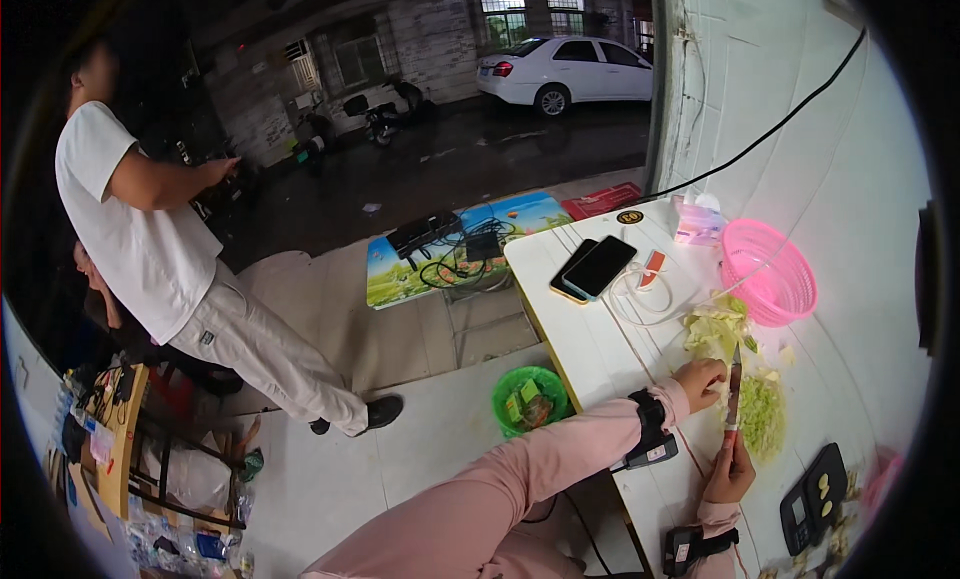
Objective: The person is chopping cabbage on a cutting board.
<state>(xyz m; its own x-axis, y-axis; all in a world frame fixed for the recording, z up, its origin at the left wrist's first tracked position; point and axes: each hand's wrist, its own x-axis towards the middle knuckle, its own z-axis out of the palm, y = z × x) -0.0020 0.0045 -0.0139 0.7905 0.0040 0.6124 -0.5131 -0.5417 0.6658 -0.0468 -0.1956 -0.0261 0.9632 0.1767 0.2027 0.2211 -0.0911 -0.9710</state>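
My right hand [732,471] grips a knife [735,394] by its reddish-brown handle, the blade pointing away from me. Left of the blade, my left hand [701,383] is closed with its fingers curled; whatever may be in them is hidden. Pale green cabbage leaves [712,331] lie just beyond that hand on the white table [595,324]. To the right of the knife spreads a heap of shredded cabbage [764,419]. Both wrists carry strapped black devices over pink sleeves.
A pink basket [768,271], two phones [600,267], a white cable [640,301] and a black scale [812,499] share the tabletop. Below its left edge stands a green bin [528,399]. Another person [140,219] stands at the left. A low colourful table [395,279] holds cables.
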